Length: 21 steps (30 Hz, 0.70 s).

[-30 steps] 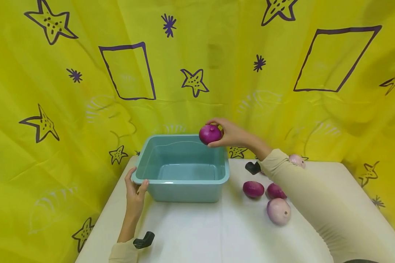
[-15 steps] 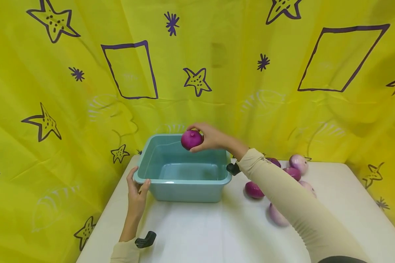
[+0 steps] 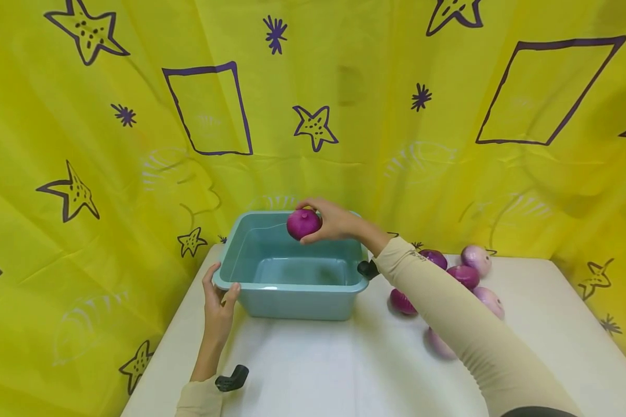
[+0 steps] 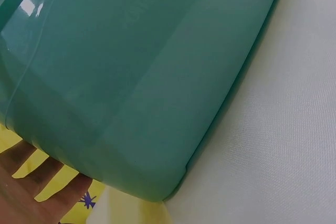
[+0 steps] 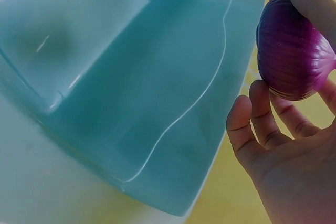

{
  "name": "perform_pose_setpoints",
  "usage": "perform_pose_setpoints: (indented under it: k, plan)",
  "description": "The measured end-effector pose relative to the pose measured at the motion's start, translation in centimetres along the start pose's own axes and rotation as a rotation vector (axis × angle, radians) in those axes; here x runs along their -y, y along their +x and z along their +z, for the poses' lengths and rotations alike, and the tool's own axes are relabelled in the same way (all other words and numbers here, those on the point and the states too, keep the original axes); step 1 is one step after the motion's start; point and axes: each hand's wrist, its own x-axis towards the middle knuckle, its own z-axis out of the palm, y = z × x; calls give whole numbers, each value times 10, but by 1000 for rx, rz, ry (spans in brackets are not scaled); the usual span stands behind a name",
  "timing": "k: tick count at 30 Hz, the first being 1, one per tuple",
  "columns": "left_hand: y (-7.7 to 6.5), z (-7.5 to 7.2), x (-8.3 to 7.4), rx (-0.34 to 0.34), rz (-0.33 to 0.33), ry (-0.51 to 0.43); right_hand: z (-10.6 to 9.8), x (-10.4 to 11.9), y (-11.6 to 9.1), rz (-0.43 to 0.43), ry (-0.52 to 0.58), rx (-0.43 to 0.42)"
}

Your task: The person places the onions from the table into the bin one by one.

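Observation:
A blue-green plastic tub [image 3: 298, 304] stands on the white table, its visible floor bare. Over the back part of its opening, my right hand [image 3: 338, 222] holds a red onion [image 3: 303, 225] between thumb and fingers. The right wrist view shows the onion [image 5: 290, 51] in the thumb and finger grip, with other fingers [image 5: 242, 124] below it, beside the tub wall [image 5: 173, 93]. At the tub's near left corner my left hand [image 3: 219, 315] grips the rim, thumb at the front. In the left wrist view its fingers [image 4: 68, 195] lie against the tub's side.
Several onions lie on the right of the table, purple ones [image 3: 464, 277] and paler ones [image 3: 476, 260]. The right sleeve [image 3: 448, 313] partly covers some of them. A yellow curtain [image 3: 365, 127] with drawn stars hangs right behind the table [image 3: 308, 370].
My right hand has carried the red onion leftward from the tub's back right rim to over its opening, then stayed nearly still. The left hand keeps its hold on the rim.

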Motion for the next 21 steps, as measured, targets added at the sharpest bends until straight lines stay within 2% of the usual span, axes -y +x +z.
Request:
perform_pose_setpoints:
  k: [11,21]
  plan:
    - [0,0,0,-1,9,1,-1,-3,0,33,-54,31]
    - [0,0,0,1,-10,33,-10,-1,-11,-9,2,20]
